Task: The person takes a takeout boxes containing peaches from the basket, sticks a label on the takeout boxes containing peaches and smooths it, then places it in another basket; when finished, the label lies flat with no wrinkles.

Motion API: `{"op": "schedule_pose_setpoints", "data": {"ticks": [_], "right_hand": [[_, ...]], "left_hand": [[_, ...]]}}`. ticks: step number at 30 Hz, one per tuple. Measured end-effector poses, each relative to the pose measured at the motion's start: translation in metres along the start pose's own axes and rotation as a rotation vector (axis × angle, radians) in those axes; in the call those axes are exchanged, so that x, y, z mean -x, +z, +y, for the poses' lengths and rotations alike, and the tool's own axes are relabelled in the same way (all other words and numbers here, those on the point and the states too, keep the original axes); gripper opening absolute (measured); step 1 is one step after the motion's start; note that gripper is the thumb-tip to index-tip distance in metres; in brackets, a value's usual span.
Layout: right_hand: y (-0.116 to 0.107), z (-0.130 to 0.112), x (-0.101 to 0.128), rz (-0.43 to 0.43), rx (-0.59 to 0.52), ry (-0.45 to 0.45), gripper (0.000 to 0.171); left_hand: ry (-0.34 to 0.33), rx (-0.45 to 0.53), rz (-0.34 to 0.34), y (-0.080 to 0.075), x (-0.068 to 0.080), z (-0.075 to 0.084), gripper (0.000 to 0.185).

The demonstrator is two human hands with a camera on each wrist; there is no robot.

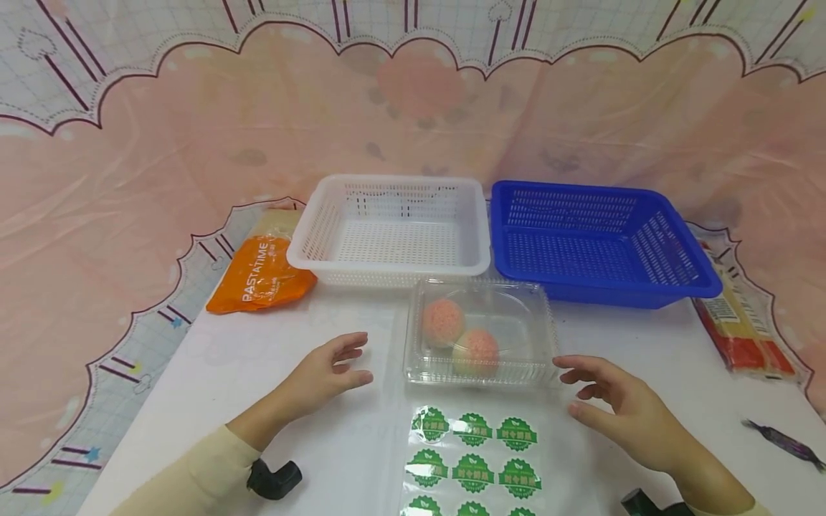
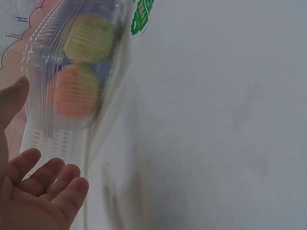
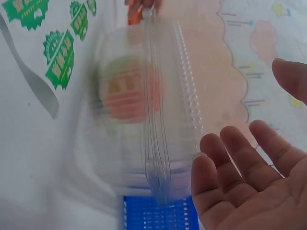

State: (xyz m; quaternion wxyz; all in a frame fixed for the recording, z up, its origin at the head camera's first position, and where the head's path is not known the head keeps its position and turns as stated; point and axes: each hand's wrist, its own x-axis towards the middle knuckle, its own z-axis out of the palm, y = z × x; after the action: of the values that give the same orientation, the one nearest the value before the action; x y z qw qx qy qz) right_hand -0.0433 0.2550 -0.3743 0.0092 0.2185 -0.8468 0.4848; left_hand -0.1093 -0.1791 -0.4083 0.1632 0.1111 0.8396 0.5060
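A clear plastic clamshell box (image 1: 519, 326) with its lid down sits mid-table. Two round pink-and-pale-green fruits, perhaps peaches, lie inside: one (image 1: 442, 322) at the left, the other (image 1: 476, 351) nearer the front. My left hand (image 1: 325, 376) is held left of the box, apart from it, fingers loosely bent and holding nothing. Close by the box's right side is my right hand (image 1: 616, 408), its fingers relaxed; whether a fingertip touches the box I cannot tell. In front of the box lies a sheet of green round stickers (image 1: 473, 469).
A white basket (image 1: 387, 276) and a blue basket (image 1: 606, 292) stand behind the box. An orange pasta bag (image 1: 264, 276) lies at the left, a red-and-yellow packet (image 1: 742, 330) at the right. A dark slender object (image 1: 787, 444) rests near the right edge.
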Motion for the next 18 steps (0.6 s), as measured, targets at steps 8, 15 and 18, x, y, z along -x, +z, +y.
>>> {"op": "schedule_pose_setpoints", "data": {"ticks": [8,15,18], "right_hand": [[0.017,0.000,0.003,-0.126,-0.069,-0.061,0.049],[0.029,0.003,0.002,-0.230,-0.150,-0.048,0.044],[0.034,0.004,0.001,-0.267,-0.168,-0.047,0.043]], "left_hand": [[-0.007,0.015,-0.085,0.018,0.006,0.001,0.067],[-0.028,0.022,-0.147,0.026,0.009,0.003,0.065],[-0.023,0.011,-0.174,0.030,0.009,0.004,0.065]]}}
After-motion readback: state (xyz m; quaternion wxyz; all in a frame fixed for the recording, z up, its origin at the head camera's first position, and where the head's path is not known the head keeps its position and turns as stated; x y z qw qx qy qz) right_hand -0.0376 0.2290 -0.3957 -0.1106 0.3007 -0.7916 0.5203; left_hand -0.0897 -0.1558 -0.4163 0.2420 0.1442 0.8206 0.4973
